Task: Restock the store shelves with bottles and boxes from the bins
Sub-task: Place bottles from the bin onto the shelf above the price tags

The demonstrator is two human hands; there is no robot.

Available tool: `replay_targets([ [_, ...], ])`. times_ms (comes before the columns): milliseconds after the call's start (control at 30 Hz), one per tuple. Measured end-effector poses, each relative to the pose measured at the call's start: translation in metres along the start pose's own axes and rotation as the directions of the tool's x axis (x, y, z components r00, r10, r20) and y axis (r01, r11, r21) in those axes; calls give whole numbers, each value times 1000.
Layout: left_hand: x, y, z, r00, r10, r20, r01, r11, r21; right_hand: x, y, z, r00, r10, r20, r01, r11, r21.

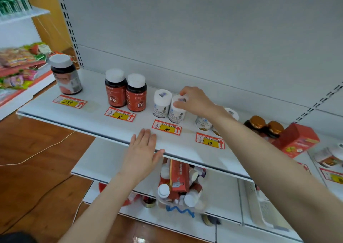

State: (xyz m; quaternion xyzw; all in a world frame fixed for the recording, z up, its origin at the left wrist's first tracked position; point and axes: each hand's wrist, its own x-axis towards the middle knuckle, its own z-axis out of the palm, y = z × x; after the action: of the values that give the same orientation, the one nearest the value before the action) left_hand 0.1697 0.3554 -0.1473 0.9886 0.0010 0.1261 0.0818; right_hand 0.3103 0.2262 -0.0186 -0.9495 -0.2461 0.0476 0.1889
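the right grip (194, 102) curls over the cap of a white bottle (176, 113), which stands on the shelf (104, 120) touching a twin bottle (161, 103), just behind the 108 tag (166, 127). the left grip (143, 148) lies flat and wide on the shelf's front edge. the bin (180, 210) of bottles and boxes sits on a shelf below.

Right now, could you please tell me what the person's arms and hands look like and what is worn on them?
The left hand and right hand are bare: no gloves, and no rings that I can make out. The left forearm and right forearm are bare too, with no sleeve, watch or bracelet in view.
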Motion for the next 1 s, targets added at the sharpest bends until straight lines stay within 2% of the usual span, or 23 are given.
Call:
replay_targets([
  [100, -17, 24, -13, 979, 98, -179, -118, 988, -103, -28, 2, -3, 986, -5, -164, 17, 997, 69],
  [200, -46, 51, -19, 948, 197, -249, -246, 951, -185, -67, 9, -4, 971, 21, -236, -3, 997, 77],
  [300, -82, 78, -16, 939, 254, -230, -307, 921, -238, -113, 20, -4, 953, 39, -301, -26, 999, 47],
  [433, -127, 112, -5, 929, 333, -160, -367, 878, -306, -189, 49, 1, 931, 133, -341, -112, 990, 80],
  [567, -153, 144, 3, 914, 399, -73, -398, 846, -355, -264, 91, 7, 901, 303, -311, -268, 951, 150],
  [667, -159, 162, 6, 904, 427, -30, -407, 837, -365, -312, 125, 10, 852, 440, -284, -397, 896, 198],
  [833, -153, 204, 19, 873, 488, 1, -457, 818, -351, -369, 186, 21, 802, 552, -230, -514, 833, 207],
  [1000, -140, 278, 48, 841, 539, 47, -494, 800, -341, -402, 260, 27, 770, 621, -147, -580, 777, 244],
])
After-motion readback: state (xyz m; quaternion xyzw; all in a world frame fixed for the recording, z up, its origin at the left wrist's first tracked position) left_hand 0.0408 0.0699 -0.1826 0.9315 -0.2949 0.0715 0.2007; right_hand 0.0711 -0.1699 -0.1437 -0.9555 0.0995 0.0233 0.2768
